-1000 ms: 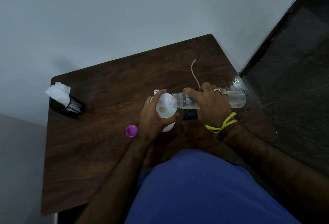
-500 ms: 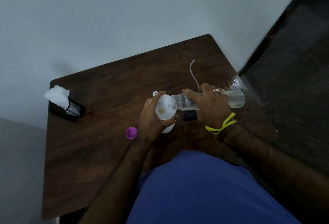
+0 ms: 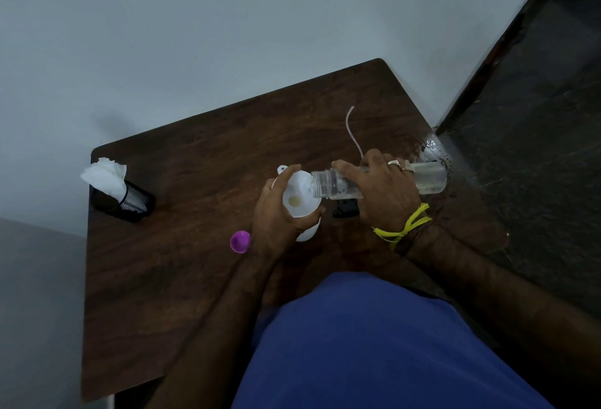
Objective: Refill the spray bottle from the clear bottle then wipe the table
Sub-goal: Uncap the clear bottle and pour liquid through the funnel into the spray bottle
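The dark wooden table (image 3: 182, 278) has a brown grain and rounded corners, and its far edge stands against a plain pale wall (image 3: 227, 34). To the right of the right hand the wall ends at a dark strip, and beyond it lies a dark speckled floor (image 3: 536, 181).

The right hand (image 3: 380, 194) is wrapped over the middle of the clear bottle (image 3: 429, 177), fingers curled round it, holding it tipped on its side with the open neck pointing left. That neck sits over the rim of a white funnel (image 3: 300, 200), which the left hand (image 3: 276, 220) grips from the left, thumb and fingers curved around the bowl. Below the funnel a white rounded body shows just under the left hand — probably the spray bottle (image 3: 309, 233), though most of it is hidden. A ring sits on one finger of the right hand and a yellow thread band (image 3: 403, 229) circles that wrist.

Just left of the left wrist a purple cap (image 3: 240, 241) lies on the wood. Between the hands, under the clear bottle, is a small black part (image 3: 345, 210); a thin white tube (image 3: 353, 128) curves away beyond the right hand. Well to the left of both hands a black mesh holder (image 3: 130, 202) carries white tissue (image 3: 105, 176). Blue cloth (image 3: 374, 343) — the person's clothing — fills the near foreground.
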